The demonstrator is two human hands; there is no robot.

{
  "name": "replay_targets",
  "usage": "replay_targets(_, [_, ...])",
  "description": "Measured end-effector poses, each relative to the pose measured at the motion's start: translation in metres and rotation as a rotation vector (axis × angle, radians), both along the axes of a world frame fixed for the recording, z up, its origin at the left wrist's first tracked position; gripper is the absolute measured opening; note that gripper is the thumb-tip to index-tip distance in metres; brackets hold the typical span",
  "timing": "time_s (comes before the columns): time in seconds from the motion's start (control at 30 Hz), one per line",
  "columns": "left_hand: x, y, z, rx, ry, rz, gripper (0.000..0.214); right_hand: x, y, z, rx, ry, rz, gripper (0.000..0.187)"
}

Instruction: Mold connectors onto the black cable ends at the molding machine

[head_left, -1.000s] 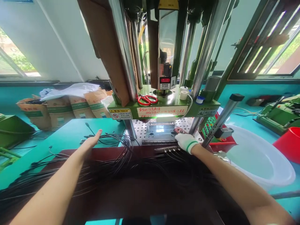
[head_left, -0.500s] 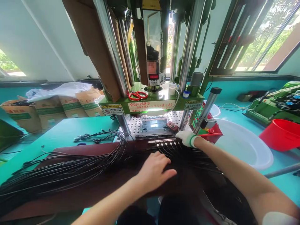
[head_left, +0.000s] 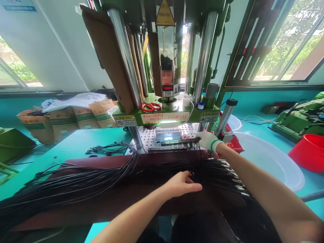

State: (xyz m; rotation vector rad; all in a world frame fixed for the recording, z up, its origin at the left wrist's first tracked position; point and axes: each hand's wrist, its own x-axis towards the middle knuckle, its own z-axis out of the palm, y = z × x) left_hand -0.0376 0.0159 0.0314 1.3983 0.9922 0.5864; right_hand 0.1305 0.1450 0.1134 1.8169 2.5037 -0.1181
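Bar (head_left: pixel 177 142): long, narrow, dark, with a metallic look; small notches or fittings along its length, too small to make out. Lies nearly level, right end slightly higher.
Bar position: above the front part of the perforated plate (head_left: pixel 146 136), in front of the block (head_left: pixel 168 130). Contact with the plate: cannot tell.
Bar underside: a few short dark strands hang near the right end.
Right hand (head_left: pixel 207 141): white glove, green cuff band; fingers pinch the bar at its right end.
Left hand (head_left: pixel 180 184): bare, over the cables (head_left: pixel 83 180); thumb held apart from the curled fingers. Whether the fingertips pinch a cable: cannot tell.
Cables: black, thin, glossy, in a thick spread bundle across the brown board (head_left: pixel 78 199); bright tips at the right end.
Strip (head_left: pixel 167 149): dark, along the plate's front edge, just below the bar in view.
Block: silver, flat-topped, reflecting light.
Beam (head_left: pixel 163 117): green, above the block; red-handled scissors (head_left: pixel 151 107) rest on top.
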Motion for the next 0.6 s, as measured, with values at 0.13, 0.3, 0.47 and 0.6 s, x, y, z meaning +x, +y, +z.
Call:
replay_targets(0.13, [0.004, 0.03, 0.016, -0.166, -0.301, -0.085, 0.07, -0.012, 0.013, 0.013, 0.058, 0.09, -0.002, 0.031])
replay_targets(0.3, [0.021, 0.047, 0.016, -0.24, -0.5, -0.086, 0.046, -0.032, 0.031, 0.0, 0.016, 0.199, 0.016, 0.021])
replay_targets(0.47, [0.026, 0.06, 0.005, -0.459, -0.617, 0.119, 0.022, -0.043, 0.059, -0.028, -0.075, 0.364, -0.013, 0.008])
replay_targets(0.6, [0.009, 0.092, 0.003, -0.622, -0.686, 0.117, 0.014, -0.057, 0.084, -0.039, -0.069, 0.631, -0.11, 0.021])
